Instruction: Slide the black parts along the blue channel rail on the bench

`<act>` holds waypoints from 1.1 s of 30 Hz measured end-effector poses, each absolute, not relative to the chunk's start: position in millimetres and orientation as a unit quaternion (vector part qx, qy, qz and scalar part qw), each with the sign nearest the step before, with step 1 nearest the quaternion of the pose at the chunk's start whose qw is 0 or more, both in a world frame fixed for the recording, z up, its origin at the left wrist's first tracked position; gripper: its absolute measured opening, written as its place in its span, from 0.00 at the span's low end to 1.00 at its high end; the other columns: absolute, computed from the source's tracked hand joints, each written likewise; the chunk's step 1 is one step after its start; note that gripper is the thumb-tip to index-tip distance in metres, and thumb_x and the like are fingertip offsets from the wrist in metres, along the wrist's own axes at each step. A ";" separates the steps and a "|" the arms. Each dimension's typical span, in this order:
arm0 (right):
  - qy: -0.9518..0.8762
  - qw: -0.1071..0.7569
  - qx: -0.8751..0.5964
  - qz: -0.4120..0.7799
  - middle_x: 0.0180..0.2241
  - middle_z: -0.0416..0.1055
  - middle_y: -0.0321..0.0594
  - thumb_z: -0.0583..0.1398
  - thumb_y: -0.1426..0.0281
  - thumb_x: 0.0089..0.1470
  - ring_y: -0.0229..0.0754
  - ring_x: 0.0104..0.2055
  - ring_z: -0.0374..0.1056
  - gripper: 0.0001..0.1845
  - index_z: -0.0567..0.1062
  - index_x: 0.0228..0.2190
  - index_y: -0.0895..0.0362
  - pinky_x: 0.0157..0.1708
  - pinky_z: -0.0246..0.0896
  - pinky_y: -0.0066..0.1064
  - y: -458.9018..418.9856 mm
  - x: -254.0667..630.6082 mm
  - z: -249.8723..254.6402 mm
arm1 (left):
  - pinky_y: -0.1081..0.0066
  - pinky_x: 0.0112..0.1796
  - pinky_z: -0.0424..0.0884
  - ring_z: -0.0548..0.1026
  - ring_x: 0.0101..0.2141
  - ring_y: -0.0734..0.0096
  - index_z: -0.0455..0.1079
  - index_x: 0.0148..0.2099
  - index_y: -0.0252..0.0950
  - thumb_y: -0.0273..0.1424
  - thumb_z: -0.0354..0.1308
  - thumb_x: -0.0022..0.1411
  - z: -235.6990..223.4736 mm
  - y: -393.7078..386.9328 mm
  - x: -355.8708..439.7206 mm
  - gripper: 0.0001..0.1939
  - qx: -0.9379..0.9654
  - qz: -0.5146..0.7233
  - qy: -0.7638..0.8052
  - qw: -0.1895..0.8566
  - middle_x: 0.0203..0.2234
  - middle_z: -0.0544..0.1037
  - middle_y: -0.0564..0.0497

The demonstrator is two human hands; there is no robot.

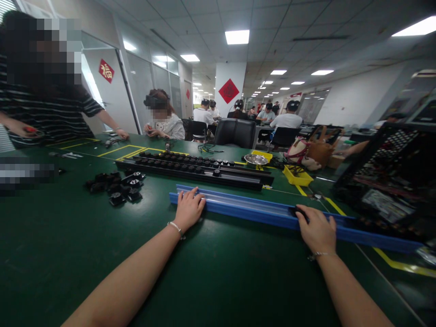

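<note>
Both my forearms (136, 272) reached forward over the green counter (245, 281), palms down, a bracelet (176, 227) on each wrist. My left fingers (193, 196) curled over one end of a long blue channel (245, 206); whether they gripped it, I could not tell. My right fingers (308, 211) bent onto a small black piece (293, 210) in the channel, their grip likewise unclear. Straight and open-topped, with a pale sheen inside, the channel ran beneath both sets of fingers and on past the right ones. Loose black parts (116, 198) lay left of my left fingers.
</note>
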State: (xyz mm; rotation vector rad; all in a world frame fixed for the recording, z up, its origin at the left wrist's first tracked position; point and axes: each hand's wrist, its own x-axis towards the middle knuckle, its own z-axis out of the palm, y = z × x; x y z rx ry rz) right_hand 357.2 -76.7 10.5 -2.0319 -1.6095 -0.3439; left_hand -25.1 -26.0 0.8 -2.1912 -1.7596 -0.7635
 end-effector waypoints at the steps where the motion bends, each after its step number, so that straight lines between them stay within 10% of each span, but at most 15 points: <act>1: -0.594 0.259 -0.751 -0.127 0.47 0.68 0.44 0.44 0.59 0.57 0.49 0.51 0.61 0.23 0.70 0.47 0.52 0.56 0.42 0.56 -76.5 357.3 10.4 | 0.52 0.56 0.51 0.66 0.51 0.59 0.71 0.44 0.44 0.39 0.41 0.65 0.8 -26.1 -25.1 0.18 -0.747 -0.261 -0.600 0.115 0.54 0.68 0.47; 33: -0.625 0.268 -0.719 -0.144 0.46 0.70 0.45 0.47 0.60 0.57 0.49 0.50 0.63 0.21 0.72 0.45 0.53 0.54 0.46 0.55 -72.0 348.7 9.2 | 0.51 0.55 0.51 0.67 0.51 0.59 0.72 0.45 0.43 0.39 0.41 0.65 0.0 -24.3 -25.9 0.18 -0.750 -0.255 -0.598 0.121 0.54 0.68 0.46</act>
